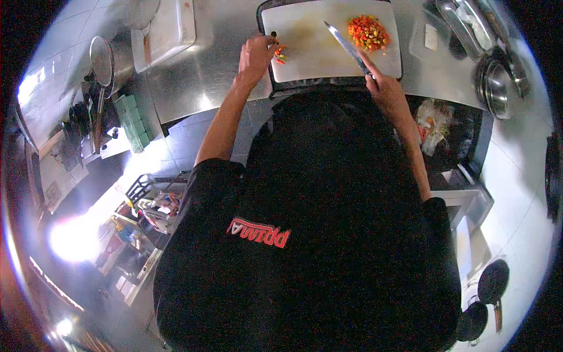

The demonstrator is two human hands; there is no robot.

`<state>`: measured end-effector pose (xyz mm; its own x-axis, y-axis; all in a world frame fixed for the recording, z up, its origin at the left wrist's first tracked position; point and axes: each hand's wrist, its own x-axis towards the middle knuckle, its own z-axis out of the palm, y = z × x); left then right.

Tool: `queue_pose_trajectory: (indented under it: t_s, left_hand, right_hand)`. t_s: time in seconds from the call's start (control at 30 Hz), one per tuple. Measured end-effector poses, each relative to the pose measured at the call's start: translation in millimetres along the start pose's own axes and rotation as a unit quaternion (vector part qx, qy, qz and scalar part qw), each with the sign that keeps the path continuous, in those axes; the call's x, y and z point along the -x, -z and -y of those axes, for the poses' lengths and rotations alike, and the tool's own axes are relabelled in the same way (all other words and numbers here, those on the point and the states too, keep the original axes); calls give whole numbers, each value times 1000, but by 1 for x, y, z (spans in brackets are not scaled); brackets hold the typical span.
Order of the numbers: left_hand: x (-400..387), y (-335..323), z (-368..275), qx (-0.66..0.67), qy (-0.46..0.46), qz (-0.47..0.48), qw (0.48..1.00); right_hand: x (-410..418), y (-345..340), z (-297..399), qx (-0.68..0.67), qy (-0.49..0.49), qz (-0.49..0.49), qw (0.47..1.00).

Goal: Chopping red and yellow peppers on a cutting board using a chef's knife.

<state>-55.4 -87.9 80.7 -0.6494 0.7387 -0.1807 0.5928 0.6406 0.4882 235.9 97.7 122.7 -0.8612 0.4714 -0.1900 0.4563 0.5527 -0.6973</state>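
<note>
A white cutting board point(308, 61) lies on the steel counter before me. My right hand point(387, 90) holds a kitchen knife point(347, 46) at the board's near right part, its blade pointing up and to the left over the board. Beyond that hand, near the far right corner, sits a heap of finely diced red, orange and green vegetables point(368, 33). My left hand point(257, 53) is at the board's left edge, its fingertips at a few small vegetable pieces point(279, 55). Whether those fingers grip any piece cannot be made out.
A white tray point(187, 35) lies left on the steel counter point(215, 66), with a round strainer point(102, 61) and a green divided container point(132, 123) farther left. Metal bowls point(499, 90) and a steel container point(470, 28) stand right. Below the counter's right part is a dark bin with scraps point(433, 123).
</note>
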Motion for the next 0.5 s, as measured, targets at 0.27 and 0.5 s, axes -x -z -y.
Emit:
queue_pose_trajectory:
  t_s: [0.27,0.5]
  left_hand:
    - [-5,5,5,31,-79,-50,995]
    - [-6,-42,-55,76,-300,-26,950]
  right_hand:
    - [-11,-20,-5,60,-33,64,996]
    - [-7,-36,-7,73,-86,-4,994]
